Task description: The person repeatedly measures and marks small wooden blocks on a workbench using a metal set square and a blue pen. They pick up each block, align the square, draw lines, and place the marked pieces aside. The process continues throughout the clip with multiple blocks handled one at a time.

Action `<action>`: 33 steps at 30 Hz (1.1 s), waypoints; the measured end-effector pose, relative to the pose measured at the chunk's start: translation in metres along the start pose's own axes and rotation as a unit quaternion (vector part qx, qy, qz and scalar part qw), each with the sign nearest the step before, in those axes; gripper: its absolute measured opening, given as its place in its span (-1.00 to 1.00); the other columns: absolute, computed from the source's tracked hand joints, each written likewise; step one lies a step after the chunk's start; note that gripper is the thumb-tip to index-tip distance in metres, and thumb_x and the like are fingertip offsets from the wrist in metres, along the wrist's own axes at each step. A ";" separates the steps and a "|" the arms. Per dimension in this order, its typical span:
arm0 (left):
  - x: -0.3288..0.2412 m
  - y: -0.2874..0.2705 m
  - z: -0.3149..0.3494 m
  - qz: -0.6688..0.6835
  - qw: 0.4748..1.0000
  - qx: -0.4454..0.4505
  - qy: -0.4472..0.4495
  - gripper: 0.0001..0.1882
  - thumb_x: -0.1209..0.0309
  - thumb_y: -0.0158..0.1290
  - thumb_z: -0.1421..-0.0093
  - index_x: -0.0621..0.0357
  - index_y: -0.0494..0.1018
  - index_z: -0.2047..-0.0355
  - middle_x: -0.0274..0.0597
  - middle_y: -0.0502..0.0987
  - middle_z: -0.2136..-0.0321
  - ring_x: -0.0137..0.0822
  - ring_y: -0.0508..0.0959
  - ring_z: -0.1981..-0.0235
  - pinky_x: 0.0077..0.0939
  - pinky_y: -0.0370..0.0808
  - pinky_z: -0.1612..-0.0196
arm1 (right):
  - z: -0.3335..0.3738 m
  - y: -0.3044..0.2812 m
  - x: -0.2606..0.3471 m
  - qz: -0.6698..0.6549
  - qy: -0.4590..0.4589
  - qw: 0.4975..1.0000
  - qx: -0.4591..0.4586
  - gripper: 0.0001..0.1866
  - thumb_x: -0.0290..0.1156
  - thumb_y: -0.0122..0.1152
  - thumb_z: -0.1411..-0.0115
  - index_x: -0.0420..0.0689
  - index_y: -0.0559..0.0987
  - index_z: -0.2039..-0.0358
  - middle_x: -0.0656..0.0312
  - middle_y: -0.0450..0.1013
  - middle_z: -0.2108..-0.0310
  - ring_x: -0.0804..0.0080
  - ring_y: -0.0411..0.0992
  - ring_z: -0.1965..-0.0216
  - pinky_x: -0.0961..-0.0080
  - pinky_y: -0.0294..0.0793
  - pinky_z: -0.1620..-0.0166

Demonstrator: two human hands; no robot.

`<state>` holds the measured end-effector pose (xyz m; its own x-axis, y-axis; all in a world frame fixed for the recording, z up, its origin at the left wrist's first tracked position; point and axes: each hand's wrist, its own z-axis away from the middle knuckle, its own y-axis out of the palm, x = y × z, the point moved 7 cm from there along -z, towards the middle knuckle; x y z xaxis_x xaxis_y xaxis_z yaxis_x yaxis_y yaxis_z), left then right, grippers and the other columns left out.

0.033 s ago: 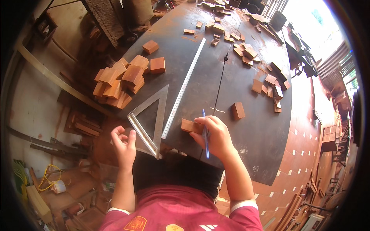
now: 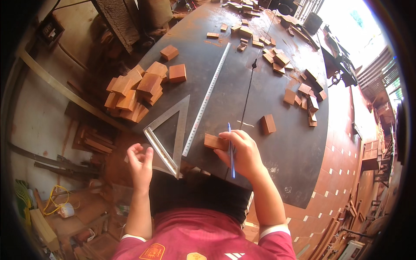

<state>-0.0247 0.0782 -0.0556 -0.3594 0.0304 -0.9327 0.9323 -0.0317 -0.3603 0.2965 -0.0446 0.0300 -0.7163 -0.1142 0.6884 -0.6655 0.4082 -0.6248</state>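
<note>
Head view, the only feed I have: the right hand (image 2: 245, 151) grips a wooden block (image 2: 213, 142) by its right end, thumb below and fingertips above, over the near side of the dark table (image 2: 290, 160). A blue pen (image 2: 231, 151) lies across that hand, I judge tucked there so thumb and fingertips can manage the block without putting it down. I read the left hand (image 2: 139, 162) as released: raised, fingers loosely curled, thumb apart, holding nothing I can make out, just beside the metal set square (image 2: 181, 130). That square and the white ruler (image 2: 206, 99) lie left of the block, probably for easy reach. Beyond them at left sits a pile of blocks (image 2: 130, 95), seemingly grouped to leave working room; one lone block (image 2: 268, 124) rests right of centre.
</note>
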 end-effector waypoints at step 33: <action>-0.207 0.092 -0.030 -0.288 0.843 0.201 0.408 -0.33 0.36 0.46 0.17 -0.01 0.54 -0.04 -0.16 0.53 0.02 -0.04 0.47 -0.10 -0.04 0.34 -0.15 | 0.003 0.002 -0.030 -0.250 0.146 0.953 -0.096 -0.76 -0.45 0.51 -0.14 -0.22 0.65 0.21 0.25 0.56 0.46 0.57 0.53 0.40 0.59 0.52 0.32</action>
<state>0.1364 0.0986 0.1045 -0.4474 0.8276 -0.3389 0.4655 -0.1080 -0.8784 0.3161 -0.0431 0.0073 -0.2135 -0.0924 0.9726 -0.8376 0.5298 -0.1336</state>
